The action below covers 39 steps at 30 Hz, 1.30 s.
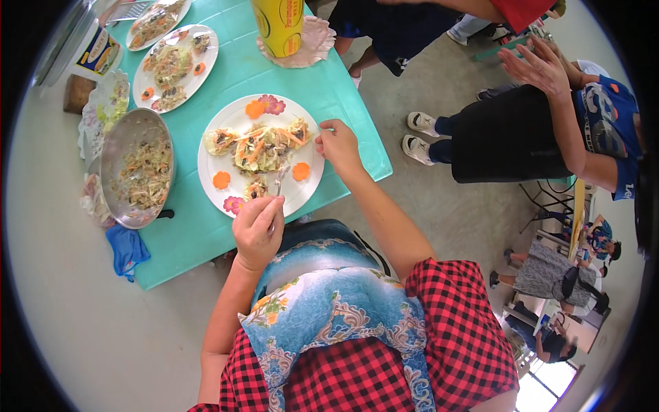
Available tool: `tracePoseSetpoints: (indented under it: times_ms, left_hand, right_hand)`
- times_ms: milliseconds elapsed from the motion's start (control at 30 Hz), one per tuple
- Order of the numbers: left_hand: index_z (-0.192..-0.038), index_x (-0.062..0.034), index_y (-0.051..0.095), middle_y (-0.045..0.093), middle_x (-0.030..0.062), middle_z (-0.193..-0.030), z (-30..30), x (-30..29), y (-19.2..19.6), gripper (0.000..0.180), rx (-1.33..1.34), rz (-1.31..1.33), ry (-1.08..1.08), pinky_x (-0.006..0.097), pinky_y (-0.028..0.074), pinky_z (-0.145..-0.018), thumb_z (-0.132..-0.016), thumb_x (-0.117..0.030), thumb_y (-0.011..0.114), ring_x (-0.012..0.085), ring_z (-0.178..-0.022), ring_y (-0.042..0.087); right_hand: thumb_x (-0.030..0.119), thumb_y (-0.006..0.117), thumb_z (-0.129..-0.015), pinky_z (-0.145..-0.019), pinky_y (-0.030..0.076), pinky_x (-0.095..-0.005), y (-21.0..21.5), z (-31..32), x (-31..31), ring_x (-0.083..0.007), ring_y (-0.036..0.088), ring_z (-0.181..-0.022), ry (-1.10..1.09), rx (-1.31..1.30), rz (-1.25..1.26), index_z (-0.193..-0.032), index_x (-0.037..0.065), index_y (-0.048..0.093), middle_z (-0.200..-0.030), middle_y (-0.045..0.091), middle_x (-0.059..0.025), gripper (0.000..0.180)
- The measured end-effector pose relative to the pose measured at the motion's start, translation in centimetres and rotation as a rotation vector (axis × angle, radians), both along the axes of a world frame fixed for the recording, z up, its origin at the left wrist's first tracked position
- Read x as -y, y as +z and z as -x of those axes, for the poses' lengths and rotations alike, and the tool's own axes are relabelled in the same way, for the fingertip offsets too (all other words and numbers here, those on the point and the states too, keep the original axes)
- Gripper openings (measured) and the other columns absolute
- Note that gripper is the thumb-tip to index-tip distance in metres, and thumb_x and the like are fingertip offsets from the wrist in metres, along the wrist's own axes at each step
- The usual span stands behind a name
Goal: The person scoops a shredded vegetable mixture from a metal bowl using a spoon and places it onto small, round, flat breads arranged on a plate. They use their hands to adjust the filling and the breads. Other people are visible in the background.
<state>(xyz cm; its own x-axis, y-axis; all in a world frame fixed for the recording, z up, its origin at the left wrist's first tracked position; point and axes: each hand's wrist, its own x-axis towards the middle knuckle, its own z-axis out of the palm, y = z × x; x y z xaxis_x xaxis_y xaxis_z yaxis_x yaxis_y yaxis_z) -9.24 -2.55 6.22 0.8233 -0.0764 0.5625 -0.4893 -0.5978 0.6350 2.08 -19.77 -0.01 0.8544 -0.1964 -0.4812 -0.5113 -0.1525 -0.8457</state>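
Observation:
A white plate [209, 172] with printed pink flowers lies on the green-covered table in front of me. Shredded vegetables [259, 154] fill its middle, with smaller heaps around them. Flower-shaped carrot slices [301, 171] sit near the rim. At the plate's near edge, my left hand [259, 232] is closed round the handle of a metal fork [280, 180]. The fork's head reaches the near side of the food. My right hand [339, 146] has curled fingers pinched at the right rim of this plate.
A metal pan [110, 172] of cooked vegetables stands left, beside a blue cloth [127, 252]. Two more filled plates [207, 51] [156, 24] lie farther back. A yellow container [280, 27] rests on a pale mat [312, 42]. Several people stand or sit to the right.

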Motion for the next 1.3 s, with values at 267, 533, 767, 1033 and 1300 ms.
tracePoseSetpoints:
  times_ms: [267,533,767,1033,1300]
  left_hand:
    - [-0.090,-0.0023,0.062,0.061,0.0086,-0.079,0.0,-0.1,1.0,0.031,0.036,-0.006,-0.049,0.030,0.047,-0.056,-0.063,0.011,0.066,0.0229,-0.066,0.059]
    - [-0.090,-0.0022,0.063,0.060,0.0080,-0.080,0.0,-0.9,4.2,0.033,0.121,-0.002,-0.108,0.032,0.051,-0.061,-0.060,0.011,0.067,0.0234,-0.072,0.061]
    - [-0.089,-0.0060,0.065,0.060,0.0045,-0.089,0.4,-1.8,5.4,0.031,0.238,-0.097,-0.311,0.032,0.051,-0.066,-0.058,-0.006,0.065,0.0214,-0.082,0.061]
    - [-0.089,-0.0077,0.066,0.062,0.0024,-0.092,1.5,-5.2,3.5,0.023,0.215,-0.160,-0.528,0.032,0.043,-0.070,-0.067,-0.013,0.062,0.0206,-0.090,0.058]
    - [-0.101,-0.0067,0.061,0.059,0.0098,-0.109,1.5,-11.0,2.4,0.030,0.073,-0.219,-0.629,0.037,0.044,-0.081,-0.071,-0.004,0.064,0.0283,-0.099,0.057]
  right_hand:
    - [0.015,0.052,-0.083,-0.054,0.045,-0.0259,-0.8,1.2,1.1,-0.0131,0.055,-0.062,-0.119,0.146,0.058,-0.099,0.000,0.055,-0.073,0.059,-0.0063,0.022]
    - [0.020,0.052,-0.090,-0.053,0.041,-0.0224,5.9,7.1,1.4,-0.0080,0.050,-0.060,0.009,0.152,-0.371,-0.091,0.001,0.058,-0.073,0.056,-0.0014,0.019]
    - [0.041,0.044,-0.093,-0.056,0.047,-0.0209,10.6,12.8,-1.4,-0.0067,0.055,-0.067,0.196,-0.301,-0.863,-0.098,0.004,0.060,-0.079,0.059,-0.0007,0.040]
    - [0.025,0.044,-0.095,-0.065,0.048,-0.0206,11.4,15.3,-7.0,-0.0078,0.057,-0.075,-0.096,-0.226,-0.915,-0.102,0.004,0.057,-0.086,0.059,-0.0003,0.026]
    - [0.022,0.047,-0.093,-0.072,0.048,-0.0258,9.8,15.8,-9.4,-0.0112,0.058,-0.075,-0.139,-0.184,-0.586,-0.092,0.005,0.058,-0.082,0.059,-0.0024,0.020]
